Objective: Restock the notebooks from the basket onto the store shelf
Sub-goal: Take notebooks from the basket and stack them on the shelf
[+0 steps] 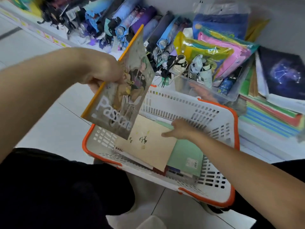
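Your left hand [102, 75] grips a grey notebook [120, 90] with a yellow spine, fingers curled round its left edge, holding it tilted in the air above the near-left corner of the basket [219, 156]. The basket, white with an orange rim, sits on the floor between your knees. Your right hand [179, 129] reaches down into the basket with fingers spread and fairly straight, fingertips touching the far edge of a beige notebook [148, 146] that lies on top of the pile inside; it does not grasp it. Under the beige one, toward the right side of the basket, lies a green notebook [186, 156], and darker covers show beneath them at the near wall. Beyond the basket runs the low shelf [257, 146], carrying folded umbrellas [118, 25] at the far left, bright plastic pouches [219, 52] behind the basket, and a stack of coloured folders [272, 119] just right of the basket.
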A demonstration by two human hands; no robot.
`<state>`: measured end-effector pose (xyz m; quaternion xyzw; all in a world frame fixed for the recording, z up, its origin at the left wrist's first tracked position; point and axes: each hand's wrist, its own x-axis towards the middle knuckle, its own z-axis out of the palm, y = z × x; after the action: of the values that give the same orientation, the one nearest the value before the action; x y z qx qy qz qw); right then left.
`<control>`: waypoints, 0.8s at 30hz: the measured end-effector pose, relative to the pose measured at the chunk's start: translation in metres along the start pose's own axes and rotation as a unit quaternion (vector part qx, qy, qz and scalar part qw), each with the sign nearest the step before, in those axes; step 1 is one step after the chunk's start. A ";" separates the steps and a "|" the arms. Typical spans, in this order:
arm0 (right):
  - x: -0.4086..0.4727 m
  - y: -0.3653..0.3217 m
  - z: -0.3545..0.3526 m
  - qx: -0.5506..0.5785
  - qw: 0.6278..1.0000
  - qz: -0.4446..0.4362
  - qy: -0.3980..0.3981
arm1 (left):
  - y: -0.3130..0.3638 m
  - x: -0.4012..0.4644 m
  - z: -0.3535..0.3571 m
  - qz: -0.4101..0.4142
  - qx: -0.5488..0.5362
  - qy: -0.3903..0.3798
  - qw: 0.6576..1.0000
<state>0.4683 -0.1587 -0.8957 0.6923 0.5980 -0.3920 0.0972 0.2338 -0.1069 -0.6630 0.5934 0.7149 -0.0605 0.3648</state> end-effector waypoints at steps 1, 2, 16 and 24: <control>0.006 0.006 0.022 -0.015 1.000 0.017 -0.012 | -0.003 -0.004 -0.006 0.004 0.033 0.009 0.999; 0.010 0.009 0.041 -0.018 1.000 0.022 -0.001 | -0.006 -0.007 -0.010 0.007 0.058 0.012 0.998; -0.006 -0.017 -0.039 0.146 0.977 -0.019 -0.154 | -0.021 0.006 -0.019 0.007 0.146 0.015 0.989; -0.154 -0.045 -0.200 0.305 0.948 -0.081 0.034 | -0.009 -0.005 -0.035 0.024 0.038 0.001 0.999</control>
<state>0.5169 -0.1418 -0.6441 0.6509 0.5066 -0.5388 -0.1712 0.2102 -0.0953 -0.6373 0.6240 0.6979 -0.0783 0.3428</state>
